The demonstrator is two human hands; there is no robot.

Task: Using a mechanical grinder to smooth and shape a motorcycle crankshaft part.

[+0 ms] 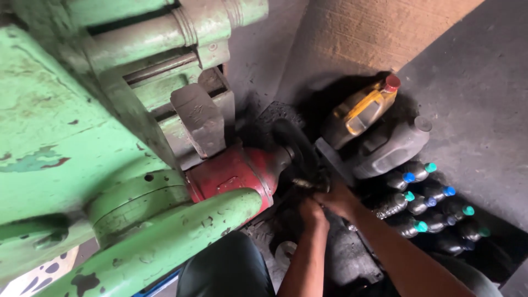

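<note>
Head view: my left hand (312,212) and right hand (339,199) reach forward together, fingers curled on a small dark part (308,183) beside the red housing (236,173).

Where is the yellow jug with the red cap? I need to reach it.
In the head view the yellow jug lies tilted at upper right, against the tan wall, just above a grey jug and the row of small dark bottles.

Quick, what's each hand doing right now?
Left hand: curled closed low beside the red machine part; what it grips cannot be told.
Right hand: closed on a small dark metal piece.
</note>
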